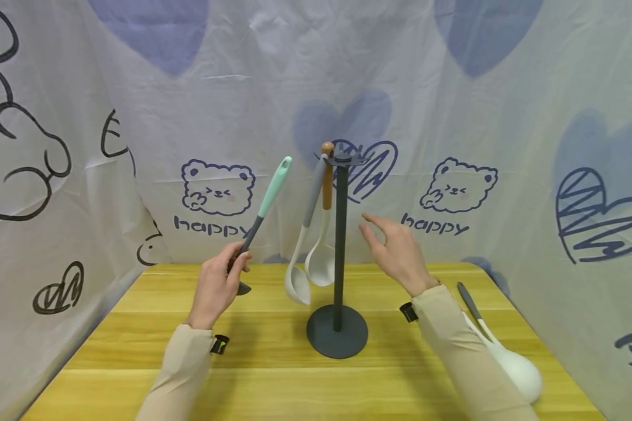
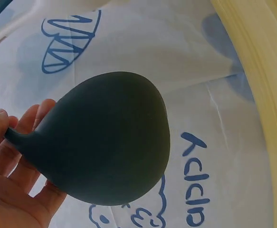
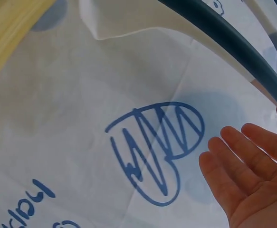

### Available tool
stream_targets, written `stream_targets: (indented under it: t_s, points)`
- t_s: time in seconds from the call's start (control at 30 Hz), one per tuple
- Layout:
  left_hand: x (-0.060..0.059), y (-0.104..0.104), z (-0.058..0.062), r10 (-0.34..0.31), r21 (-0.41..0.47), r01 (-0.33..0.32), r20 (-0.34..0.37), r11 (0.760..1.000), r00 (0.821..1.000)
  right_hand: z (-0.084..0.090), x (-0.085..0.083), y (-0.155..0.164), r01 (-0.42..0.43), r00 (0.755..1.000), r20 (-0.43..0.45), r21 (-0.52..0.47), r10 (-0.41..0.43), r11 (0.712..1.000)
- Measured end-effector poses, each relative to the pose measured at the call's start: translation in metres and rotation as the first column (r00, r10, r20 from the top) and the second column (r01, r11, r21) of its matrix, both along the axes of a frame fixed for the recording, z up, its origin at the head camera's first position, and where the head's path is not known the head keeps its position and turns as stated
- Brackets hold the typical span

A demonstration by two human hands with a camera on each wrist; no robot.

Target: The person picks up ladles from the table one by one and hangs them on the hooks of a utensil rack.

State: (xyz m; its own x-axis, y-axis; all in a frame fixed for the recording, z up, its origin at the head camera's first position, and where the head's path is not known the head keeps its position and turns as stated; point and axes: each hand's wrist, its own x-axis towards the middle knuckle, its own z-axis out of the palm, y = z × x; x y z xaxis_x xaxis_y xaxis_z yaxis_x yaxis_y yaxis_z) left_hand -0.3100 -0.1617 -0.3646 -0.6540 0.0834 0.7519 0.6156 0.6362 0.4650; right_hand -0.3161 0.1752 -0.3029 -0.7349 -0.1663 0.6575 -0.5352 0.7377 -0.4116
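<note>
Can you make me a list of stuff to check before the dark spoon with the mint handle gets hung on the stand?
1. Left hand grips the dark spoon by its neck: ok.
2. Mint handle points up toward the stand top: ok.
3. Right hand open, holding nothing: ok.
4. Free hook on the stand: cannot tell.
5. Two white ladles already hanging, close to the path: not ok.
6. Stand base flat on the table: ok.

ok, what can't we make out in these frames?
- Dark spoon: head view, its bowl sits mostly behind the left hand; left wrist view, the handle is cut off.
- White spoon: head view, partly behind the right sleeve.
- Rack: the hooks at its top are too small to tell how the two ladles hang.
- Right hand: right wrist view, cut off by the frame edge.
</note>
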Motion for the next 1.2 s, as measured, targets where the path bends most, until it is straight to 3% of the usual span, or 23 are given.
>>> stream_targets:
  t_s: [0.33,0.77,1.0,1.2]
  points:
    - [0.004,0.012,0.006,-0.075,0.011,0.076,-0.066,0.997,0.995,0.036,-0.006,-0.007,-0.066,0.991,-0.121,-0.133,0.050,0.989]
    - [0.006,0.025,0.006,-0.134,0.022,0.137,-0.109,0.990,0.985,0.073,-0.012,-0.011,-0.149,0.966,-0.238,-0.178,0.105,0.973]
    - [0.007,0.031,0.007,-0.156,0.013,0.159,-0.124,0.987,0.980,0.085,-0.013,-0.009,-0.215,0.941,-0.296,-0.142,0.166,0.966]
    - [0.009,0.034,0.007,-0.174,0.015,0.176,-0.112,0.984,0.978,0.091,-0.015,-0.008,-0.219,0.928,-0.329,-0.104,0.174,0.970]
